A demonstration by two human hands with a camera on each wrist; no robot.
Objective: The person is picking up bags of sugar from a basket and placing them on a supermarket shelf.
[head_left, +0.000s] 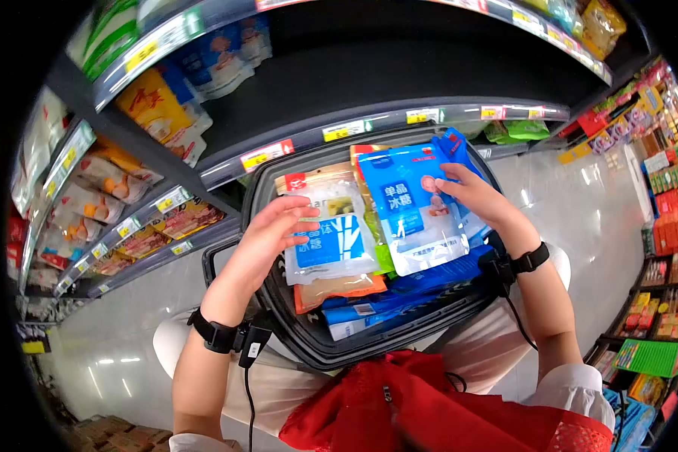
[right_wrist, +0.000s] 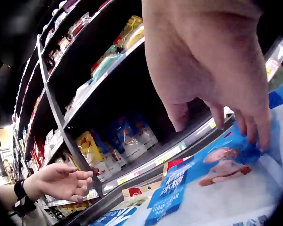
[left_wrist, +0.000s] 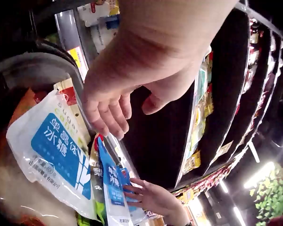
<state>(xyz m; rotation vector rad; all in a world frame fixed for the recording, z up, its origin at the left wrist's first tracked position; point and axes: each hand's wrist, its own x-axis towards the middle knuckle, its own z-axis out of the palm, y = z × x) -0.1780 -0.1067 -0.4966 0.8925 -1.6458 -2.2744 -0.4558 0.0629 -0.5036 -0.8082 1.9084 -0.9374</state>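
My left hand [head_left: 267, 237] hovers at the left edge of a white bag of rock sugar [head_left: 335, 230] with a blue label, its fingers relaxed and holding nothing. In the left wrist view that hand [left_wrist: 137, 80] is apart from the white bag [left_wrist: 54, 155] below it. Fingers of my right hand [head_left: 474, 197] reach over the upper right of a blue and white rock sugar bag [head_left: 410, 211]. The right wrist view has these loosely bent fingertips right at the surface of that bag [right_wrist: 226, 181]. Both bags lie on top of other packets in a black basket [head_left: 297, 343].
The basket stands before the seated person's lap, close against a dark shelf [head_left: 339, 75] with price tags. Bagged goods [head_left: 158, 105] fill the shelf's left section. An orange-edged packet [head_left: 339, 290] and blue packets [head_left: 407, 290] lie lower in the basket. More stocked shelves [head_left: 670, 218] line the right.
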